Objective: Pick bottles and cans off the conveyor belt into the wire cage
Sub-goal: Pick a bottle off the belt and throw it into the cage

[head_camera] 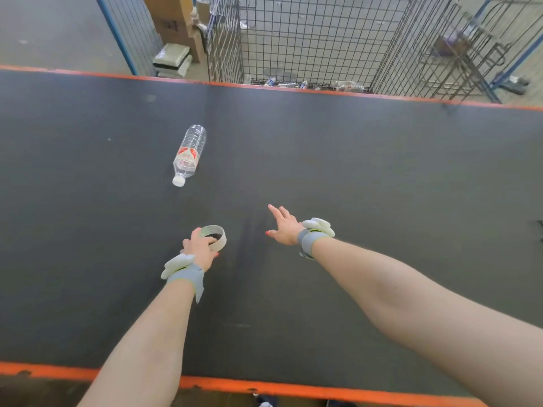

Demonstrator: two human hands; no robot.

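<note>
A dark grey conveyor belt [382, 171] is seen filling most of the frame, bordered by an orange edge strip [293, 390] along the bottom and another along the top.

A clear plastic water bottle [189, 154] with a red and white label is laid on its side on the belt, left of centre in the upper half. Its white cap [178, 180] is pointed toward the bottom of the frame. The bottle is touched by neither hand.

Just below and to the right of the bottle, a shallow round can [219, 235], open-topped and dark inside, is gripped by the left hand [199, 248]. The fingers are curled over its left rim and the thumb is set against its near side. Whether the can is resting on the belt or lifted just off it cannot be told.

The right hand [285, 229] is held open right of the can, palm down, with fingers stretched toward the upper left; nothing is held in it. A grey wristband [185, 273] carrying a white device is worn on each wrist.

Beyond the top edge of the belt, a wire cage [308, 48] is seen, with a few crushed plastic bottles [346, 85] lying at its bottom. Cardboard boxes [173, 22] are stacked to the left of the cage.
</note>
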